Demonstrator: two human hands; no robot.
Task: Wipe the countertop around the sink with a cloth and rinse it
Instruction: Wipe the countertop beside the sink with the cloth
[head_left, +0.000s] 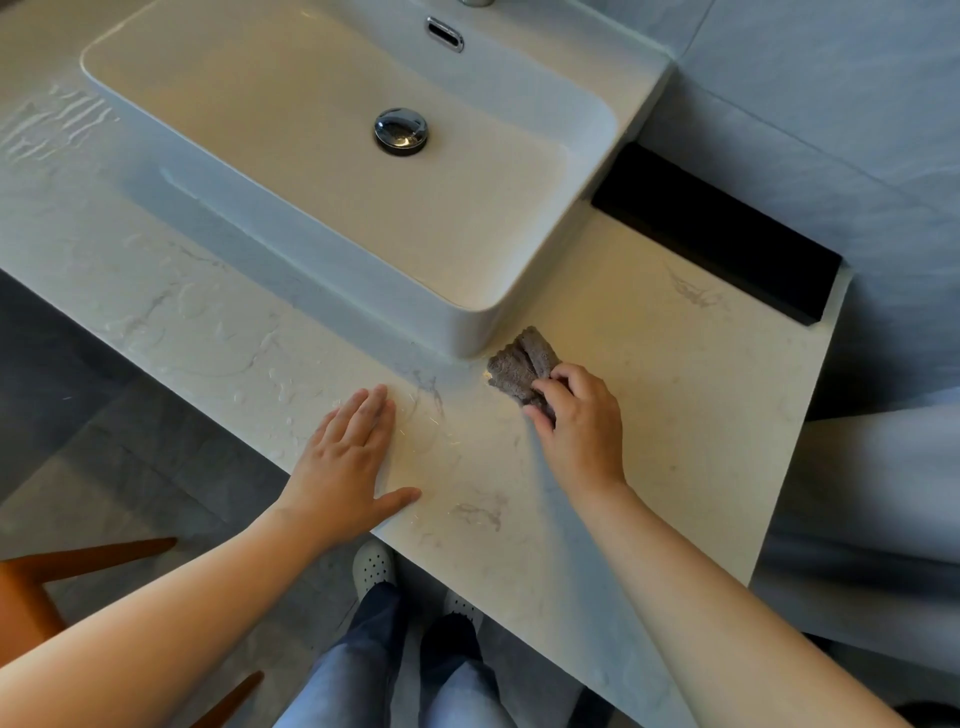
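Note:
A white rectangular sink (483, 322) stands on a pale marble countertop (691, 395). My right hand (582, 421) presses a folded grey cloth (522, 366) onto the countertop just off the sink's near right corner. My left hand (348, 457) lies flat on the countertop near its front edge, fingers together, thumb out, holding nothing. Wet streaks (218, 343) cover the countertop to the left and in front of the sink. The chrome drain plug (401, 131) sits in the middle of the basin.
A black ledge (727, 234) runs along the wall behind the right stretch of countertop. The chrome overflow slot (444, 34) is at the basin's back. An orange wooden stool (31, 597) stands on the grey floor at lower left. My feet (374, 566) are below the counter edge.

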